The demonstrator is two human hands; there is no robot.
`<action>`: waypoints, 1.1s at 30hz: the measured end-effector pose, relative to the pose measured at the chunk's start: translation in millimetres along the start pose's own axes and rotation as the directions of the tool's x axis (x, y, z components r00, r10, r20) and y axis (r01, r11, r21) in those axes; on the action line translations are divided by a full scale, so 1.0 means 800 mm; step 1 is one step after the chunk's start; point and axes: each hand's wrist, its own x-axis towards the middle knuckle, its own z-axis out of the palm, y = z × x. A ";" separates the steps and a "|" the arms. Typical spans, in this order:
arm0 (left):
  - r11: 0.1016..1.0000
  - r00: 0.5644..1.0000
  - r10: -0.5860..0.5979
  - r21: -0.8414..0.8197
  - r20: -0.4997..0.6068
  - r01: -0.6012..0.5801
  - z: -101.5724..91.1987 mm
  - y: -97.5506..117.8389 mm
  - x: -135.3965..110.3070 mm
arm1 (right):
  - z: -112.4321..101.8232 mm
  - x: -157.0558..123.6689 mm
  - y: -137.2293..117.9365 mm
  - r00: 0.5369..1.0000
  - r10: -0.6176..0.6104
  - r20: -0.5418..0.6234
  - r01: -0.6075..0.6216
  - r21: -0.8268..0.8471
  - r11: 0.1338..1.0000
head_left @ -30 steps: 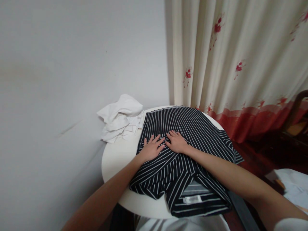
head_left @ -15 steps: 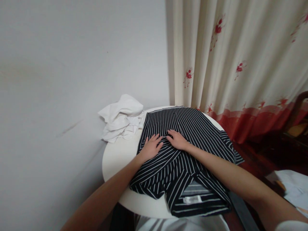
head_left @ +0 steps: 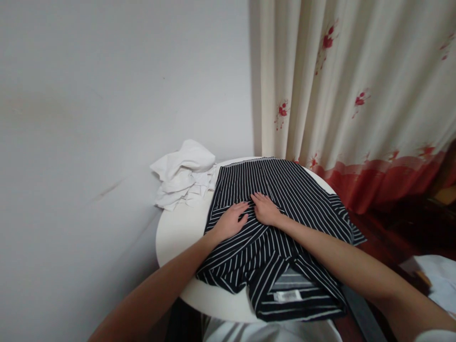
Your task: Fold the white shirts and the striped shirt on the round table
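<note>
A black shirt with white stripes (head_left: 306,199) lies spread over a round white table (head_left: 174,237), its collar and pale label towards me. One side is folded in across the middle. My left hand (head_left: 232,221) rests on the folded part with its fingers stretched out and the thumb apart. Just right of it, my right hand (head_left: 265,209) lies flat on the cloth, fingers extended. Neither hand grips the fabric. At the right, a striped sleeve (head_left: 344,213) reaches past the table's edge.
Crumpled white cloth (head_left: 185,173) is heaped at the table's back left, against the wall (head_left: 124,95). Behind the table on the right hangs a cream curtain (head_left: 356,71) with red flowers. Something white (head_left: 438,275) lies low at the right.
My left hand's fingers have drawn closer together and turned slightly towards the right hand. The right hand's fingers have also closed up a little. The view has shifted slightly; the shirt lies the same.
</note>
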 end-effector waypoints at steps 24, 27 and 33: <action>0.995 0.988 0.002 0.103 0.156 -0.018 0.003 -0.019 0.002 | -0.167 -0.109 0.185 0.874 0.346 -0.340 -0.259 0.275 0.926; 0.993 0.990 0.008 0.116 0.142 -0.025 0.004 -0.022 0.003 | -0.165 -0.162 0.253 0.810 0.466 -0.355 -0.365 0.316 0.876; 0.988 0.993 0.019 0.149 0.120 -0.037 0.009 -0.029 0.007 | -0.124 -0.259 0.318 0.729 0.626 -0.277 -0.471 0.461 0.752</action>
